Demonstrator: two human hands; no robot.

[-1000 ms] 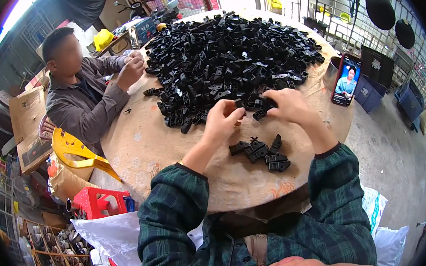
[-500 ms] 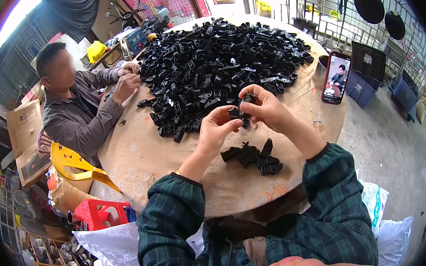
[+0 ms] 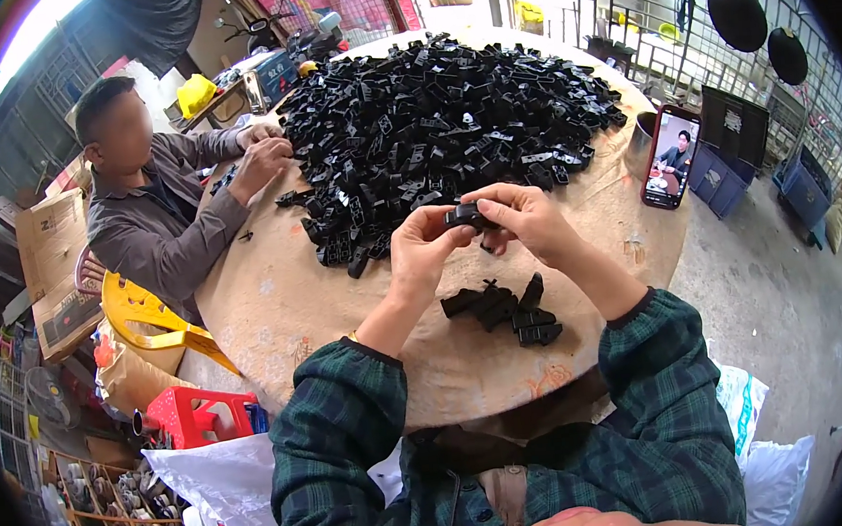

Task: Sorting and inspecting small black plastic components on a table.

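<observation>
Between my two hands, just above the near side of the large pile (image 3: 450, 122), is a small black plastic part (image 3: 467, 217). My left hand (image 3: 420, 250) pinches its left end between thumb and fingers. On its right end, the thumb and fingers of my right hand (image 3: 527, 223) are closed. The underside of the part is hidden by my fingers. Several similar black parts (image 3: 504, 311) lie in a small group on the tablecloth below my hands. Made up of many such black parts, the large pile covers the far half of the round table (image 3: 345, 308).
A co-worker (image 3: 158, 185) sits at the table's left side, hands at the pile's edge. A phone (image 3: 670, 156) stands upright at the right edge. A yellow plastic chair (image 3: 149, 324) and a red stool (image 3: 191, 415) are at the lower left. Dark crates (image 3: 719, 178) stand beyond the phone.
My right hand has come down and closer to my left, bringing the black pieces together into what looks like one part. The small group on the cloth stays put.
</observation>
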